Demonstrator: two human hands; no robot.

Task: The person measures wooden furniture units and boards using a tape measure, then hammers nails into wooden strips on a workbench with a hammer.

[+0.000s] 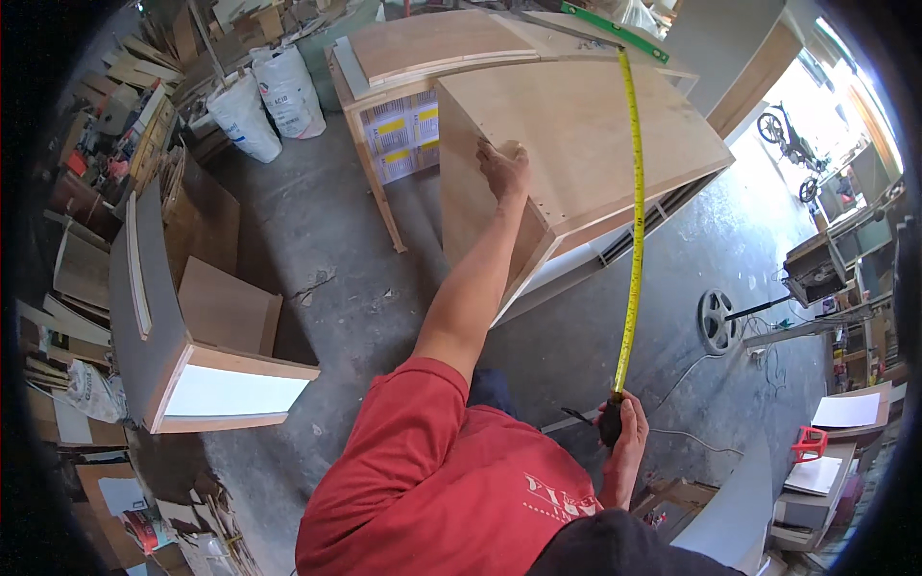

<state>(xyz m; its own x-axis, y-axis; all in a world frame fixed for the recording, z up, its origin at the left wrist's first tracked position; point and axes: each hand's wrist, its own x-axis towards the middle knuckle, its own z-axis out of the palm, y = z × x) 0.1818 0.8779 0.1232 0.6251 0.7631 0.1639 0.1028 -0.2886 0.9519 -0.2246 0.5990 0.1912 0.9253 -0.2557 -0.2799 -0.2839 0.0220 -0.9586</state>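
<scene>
My right hand (pixel 629 432) is closed around a dark tape measure (pixel 609 423). Its yellow blade (pixel 637 221) runs out long and away from me, passing across a plywood cabinet (pixel 595 125) to that box's far side. Stretched forward, my left hand (pixel 506 170) rests at the cabinet's left top edge with its fingers curled. Whether it grips the edge or some small object there cannot be made out. The cabinet's near end shows white inside and dark slide rails (pixel 629 245).
Behind stands another wooden carcass (pixel 437 43), with a green spirit level (pixel 615 31) nearby. At left is a grey panelled cabinet piece (pixel 149 307); white sacks (pixel 288 91) stand beyond it. A wheel-like disc (pixel 718 322) and cables lie on the right floor. Boards and scraps line both sides.
</scene>
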